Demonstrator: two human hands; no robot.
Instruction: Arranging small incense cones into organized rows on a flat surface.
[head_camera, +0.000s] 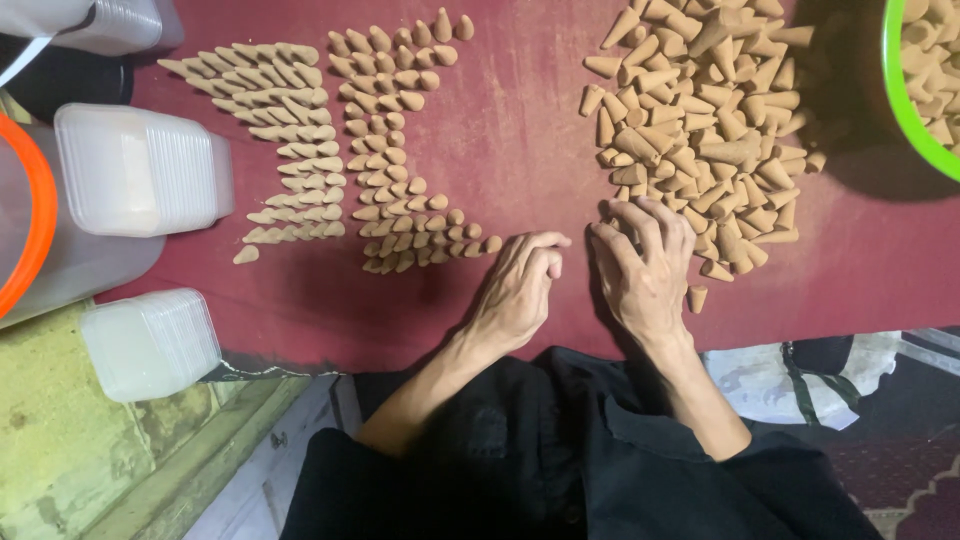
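Two stacks of translucent white plastic containers (140, 170) are lying on their sides at the left edge, one on the maroon cloth (520, 130), a second stack (150, 343) sitting lower, at the cloth's near edge. A clear plastic tub (115, 22) is showing at top left. No labels, signs or screens are showing.

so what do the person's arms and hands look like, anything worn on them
Both the left hand and the right hand are bare: no gloves, rings, watch or bands show. The forearms are uncovered too, slim, coming out of black clothing with loose folds near the elbows.
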